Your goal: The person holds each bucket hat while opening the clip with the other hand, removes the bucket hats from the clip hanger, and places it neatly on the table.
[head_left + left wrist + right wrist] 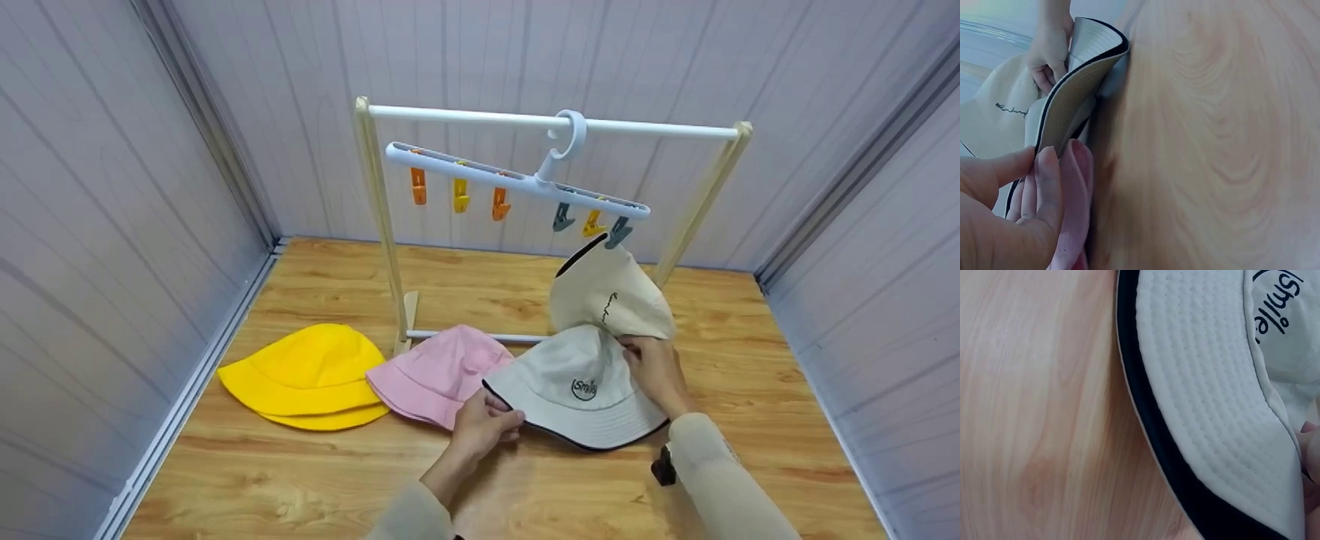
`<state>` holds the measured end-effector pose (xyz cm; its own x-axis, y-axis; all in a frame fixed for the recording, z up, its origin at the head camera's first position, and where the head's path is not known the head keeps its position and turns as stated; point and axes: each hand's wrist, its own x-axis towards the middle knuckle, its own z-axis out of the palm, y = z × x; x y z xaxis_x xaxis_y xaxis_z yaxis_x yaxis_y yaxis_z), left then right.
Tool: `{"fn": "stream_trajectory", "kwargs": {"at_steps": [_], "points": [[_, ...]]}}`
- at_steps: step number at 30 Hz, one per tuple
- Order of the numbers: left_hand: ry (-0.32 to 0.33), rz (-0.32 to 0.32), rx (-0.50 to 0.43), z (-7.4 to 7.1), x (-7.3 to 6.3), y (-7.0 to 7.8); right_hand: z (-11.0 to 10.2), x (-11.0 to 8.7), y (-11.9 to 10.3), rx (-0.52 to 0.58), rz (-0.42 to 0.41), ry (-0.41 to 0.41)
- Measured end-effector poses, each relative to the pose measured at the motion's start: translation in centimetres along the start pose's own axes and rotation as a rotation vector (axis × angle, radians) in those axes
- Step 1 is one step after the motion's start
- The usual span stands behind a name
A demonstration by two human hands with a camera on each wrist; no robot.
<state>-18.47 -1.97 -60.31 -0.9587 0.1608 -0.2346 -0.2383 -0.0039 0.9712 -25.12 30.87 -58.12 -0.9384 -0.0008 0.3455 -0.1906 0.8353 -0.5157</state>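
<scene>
A pale grey bucket hat [555, 375] with a dark-edged brim and a "Smile" print lies at the front right. The thumb and fingers of my left hand [478, 426] pinch the left edge of its brim, also seen in the left wrist view. My right hand [660, 375] grips the far right side of the same hat, where crown meets brim; in the right wrist view only a bit of that hand [1311, 455] shows. Right behind, a cream bucket hat [630, 292] with dark script hangs from the grey clip [618, 232] at the hanger's right end.
To the left lie a pink hat [450, 367], overlapped by the grey one, and stacked yellow hats [315, 367]. A white clip hanger [517, 180] with several orange, yellow and grey clips hangs tilted from the rack's bar [480, 117]. Panel walls enclose the wooden floor [247, 480].
</scene>
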Motion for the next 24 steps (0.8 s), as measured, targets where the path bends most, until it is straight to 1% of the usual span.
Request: {"fn": "stream_trajectory", "kwargs": {"at_steps": [4, 7, 14, 19, 24], "points": [[0.014, 0.004, 0.035, -0.3, 0.2, -0.9, 0.2, -0.1, 0.2, -0.013, -0.007, 0.024], [0.026, 0.012, 0.044, -0.4, 0.3, -1.3, 0.3, -0.2, 0.1, -0.021, -0.018, 0.039], [0.044, 0.015, 0.055, -0.5, 0.3, -1.5, 0.3, -0.3, 0.0, -0.033, -0.025, 0.068], [0.033, 0.008, 0.056, -0.6, 0.4, -1.4, 0.3, -0.4, 0.0, -0.043, 0.005, 0.054], [0.003, -0.020, 0.020, -0.7, 0.3, -1.3, 0.3, -0.6, 0.1, -0.045, 0.016, 0.043]]}}
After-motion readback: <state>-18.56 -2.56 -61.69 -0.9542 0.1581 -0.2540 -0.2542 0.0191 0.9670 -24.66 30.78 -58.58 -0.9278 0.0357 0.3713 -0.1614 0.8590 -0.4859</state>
